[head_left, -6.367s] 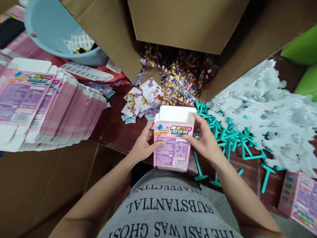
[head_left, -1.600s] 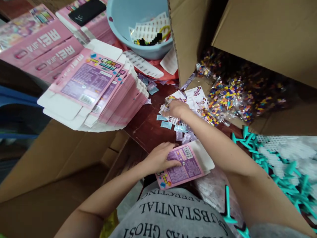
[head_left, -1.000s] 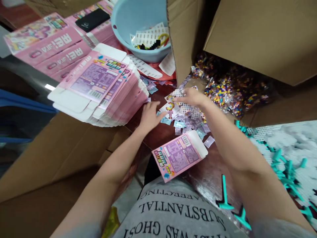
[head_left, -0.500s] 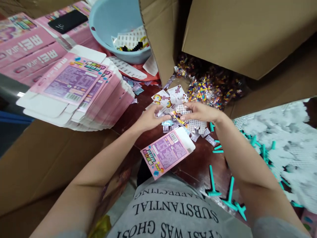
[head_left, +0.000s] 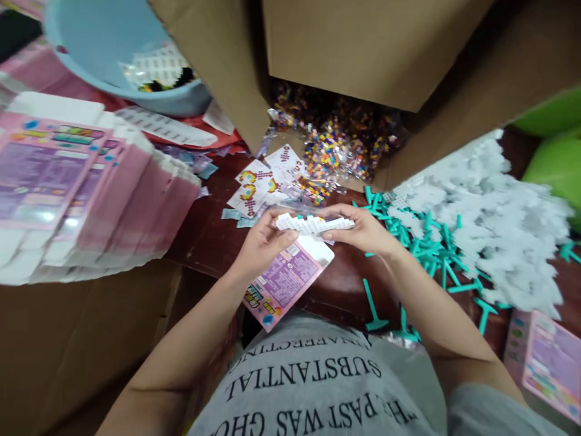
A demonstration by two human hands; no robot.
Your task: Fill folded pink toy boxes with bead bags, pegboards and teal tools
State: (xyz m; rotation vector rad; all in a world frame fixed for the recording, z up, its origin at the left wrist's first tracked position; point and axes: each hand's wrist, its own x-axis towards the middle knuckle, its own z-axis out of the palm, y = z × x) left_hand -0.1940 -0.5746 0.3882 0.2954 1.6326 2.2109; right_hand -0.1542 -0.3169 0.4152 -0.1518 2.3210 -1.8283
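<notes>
My left hand [head_left: 267, 241] and my right hand [head_left: 361, 230] are closed on opposite ends of some white grid plates with stepped edges [head_left: 309, 224]. Clear film and small coloured bits show behind the plates; whether a bag is held with them I cannot tell. Just beneath lies a flattened pink and purple carton [head_left: 290, 280], its open white flap toward the hands. Beyond the hands, printed pattern cards [head_left: 255, 184] lie spread on the dark red table, with small pale sachets [head_left: 233, 215] beside them. Clear bags of tiny coloured pieces [head_left: 333, 148] spill from the cardboard box [head_left: 381, 54] behind.
A stack of flattened pink cartons [head_left: 140, 203] stands left, and behind it a blue basin [head_left: 167, 104] holds white sheets. To the right are teal T-shaped tools [head_left: 373, 307], heaped white grid pieces [head_left: 490, 212], another pink carton [head_left: 551, 366] and a green object [head_left: 556, 175].
My hands have lifted the white grid plates from the cluttered pile and brought them together over the carton. The view has swung right, showing more of the teal tools and white pieces.
</notes>
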